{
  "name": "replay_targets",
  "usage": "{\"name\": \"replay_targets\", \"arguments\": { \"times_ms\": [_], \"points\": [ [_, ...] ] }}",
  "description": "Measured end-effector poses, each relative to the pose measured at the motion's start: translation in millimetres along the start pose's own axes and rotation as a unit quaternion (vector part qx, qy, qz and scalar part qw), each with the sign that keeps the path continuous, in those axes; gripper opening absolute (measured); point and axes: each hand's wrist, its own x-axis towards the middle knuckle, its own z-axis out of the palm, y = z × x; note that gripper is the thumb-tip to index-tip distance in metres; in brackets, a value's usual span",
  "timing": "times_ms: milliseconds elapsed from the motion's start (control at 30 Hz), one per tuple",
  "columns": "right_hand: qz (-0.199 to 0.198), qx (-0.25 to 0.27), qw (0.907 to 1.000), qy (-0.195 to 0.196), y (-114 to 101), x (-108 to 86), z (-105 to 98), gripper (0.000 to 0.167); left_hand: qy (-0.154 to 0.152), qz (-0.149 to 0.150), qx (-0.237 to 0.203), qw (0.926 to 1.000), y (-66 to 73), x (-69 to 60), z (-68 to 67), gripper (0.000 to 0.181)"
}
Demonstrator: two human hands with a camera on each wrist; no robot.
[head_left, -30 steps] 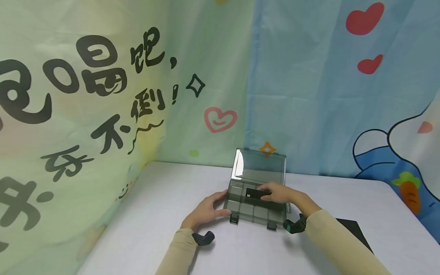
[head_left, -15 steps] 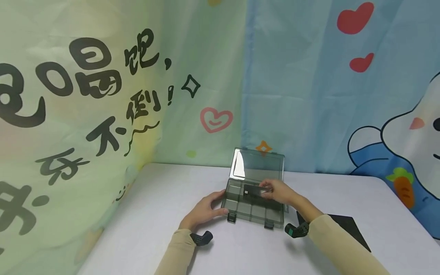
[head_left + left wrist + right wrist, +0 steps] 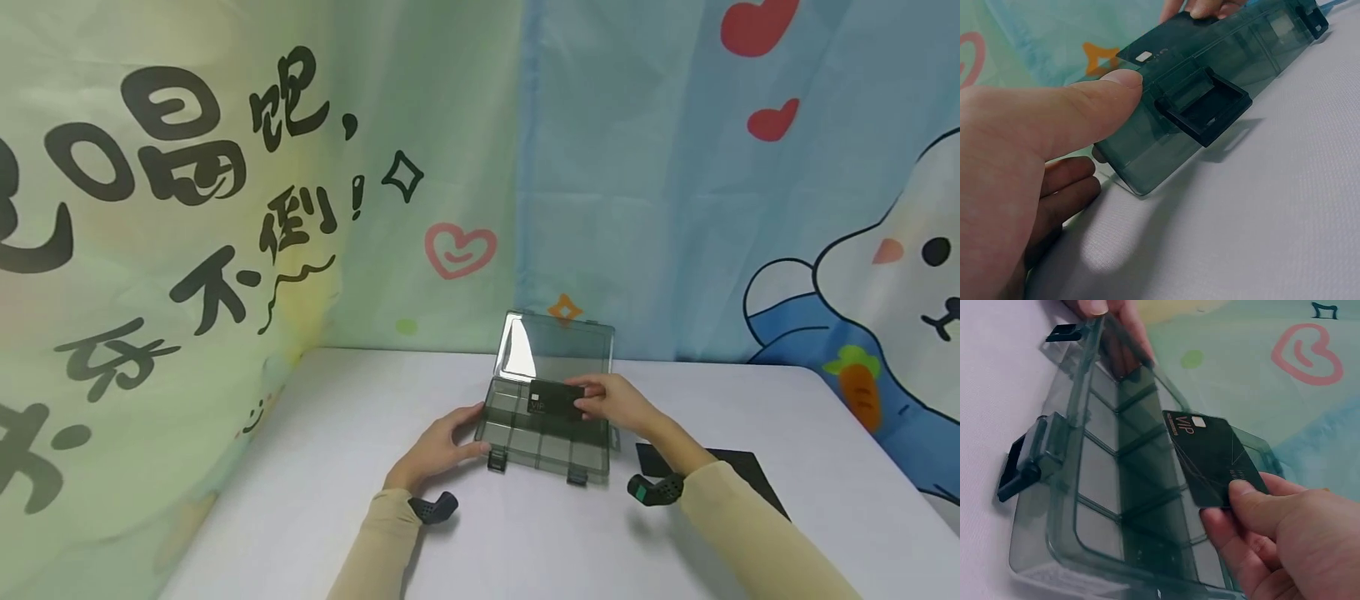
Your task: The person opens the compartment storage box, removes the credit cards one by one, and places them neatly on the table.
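Observation:
A translucent grey-green compartment box [image 3: 536,457] stands on the white table, its lid [image 3: 566,346] raised at the back. My left hand [image 3: 437,448] holds the box at its left front corner, with the thumb [image 3: 1113,94] on the upper edge and other fingers around the side. Between thumb and fingers, my right hand [image 3: 624,406] pinches a black card [image 3: 1210,462] by one end. "VIP" and a small pale chip square show on the card. It is tilted above the divided compartments, and my fingers cover its right end.
A flat black sheet [image 3: 753,477] lies on the table [image 3: 525,542] under and beside the right forearm. Two dark latches [image 3: 577,475] hang at the box's front. A printed curtain [image 3: 637,208] hangs behind the table.
My right hand has lifted the card up out of the box and turned its face toward the head view. The left hand keeps its place at the box corner.

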Motion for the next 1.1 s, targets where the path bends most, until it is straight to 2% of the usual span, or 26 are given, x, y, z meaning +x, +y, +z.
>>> {"name": "replay_targets", "arguments": {
  "times_ms": [167,367,467,667,933,1100],
  "points": [
    [0.010,0.037,0.9988,0.030,-1,-15.8,-12,0.047,0.005,0.007,0.005,0.9999,1.7,0.3,1.5,0.076],
    [0.024,0.075,0.9947,0.066,6,-48.6,-23,0.053,0.007,0.007,0.013,0.9999,1.3,-2.0,6.7,0.078],
    [0.048,0.083,0.9918,0.085,15,-67.1,-28,0.058,0.007,0.005,0.024,0.9997,0.3,-3.2,9.7,0.080],
    [0.089,0.081,0.9855,0.120,32,-101.4,-44,0.062,0.025,0.020,0.048,0.9983,2.4,-2.2,10.3,0.079],
    [0.116,0.067,0.9828,0.127,50,-136.1,-58,0.063,0.037,0.006,0.060,0.9975,1.5,-1.0,6.9,0.079],
    [0.159,0.086,0.9743,0.135,58,-154.5,-54,0.066,0.033,-0.005,0.053,0.9981,3.7,-3.2,10.1,0.078]
  ]
}}
